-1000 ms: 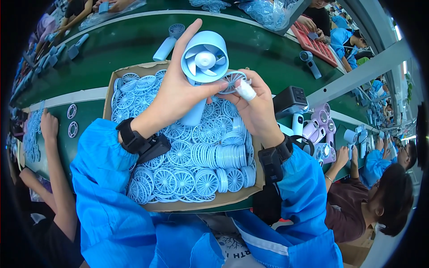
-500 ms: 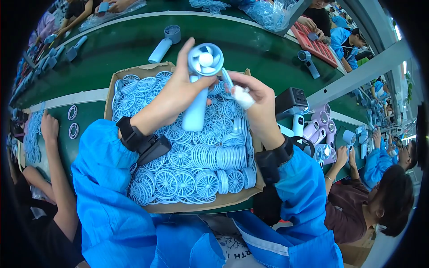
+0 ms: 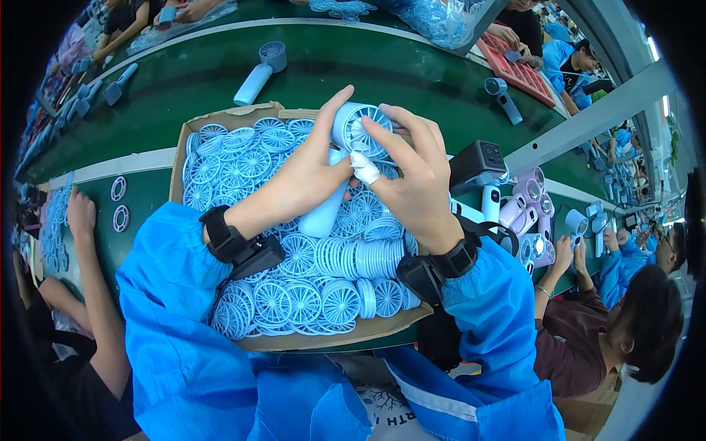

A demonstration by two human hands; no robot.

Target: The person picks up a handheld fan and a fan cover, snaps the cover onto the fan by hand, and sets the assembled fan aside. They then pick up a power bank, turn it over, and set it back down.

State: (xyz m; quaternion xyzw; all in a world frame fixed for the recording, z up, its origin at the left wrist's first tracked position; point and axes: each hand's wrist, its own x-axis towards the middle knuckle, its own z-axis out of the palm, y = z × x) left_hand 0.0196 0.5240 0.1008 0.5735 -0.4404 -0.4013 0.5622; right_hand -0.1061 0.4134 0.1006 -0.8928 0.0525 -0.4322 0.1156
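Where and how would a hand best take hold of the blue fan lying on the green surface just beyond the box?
Probably around the middle of the handle of the blue fan, from above and the box's side: the handle is straight, slimmer than the round head, and its free end points toward the box.

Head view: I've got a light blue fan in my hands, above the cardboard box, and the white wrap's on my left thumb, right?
Not quite: the white wrap is on the thumb of your right hand, as the head view shows. The light blue fan is indeed in your hands, above the cardboard box.
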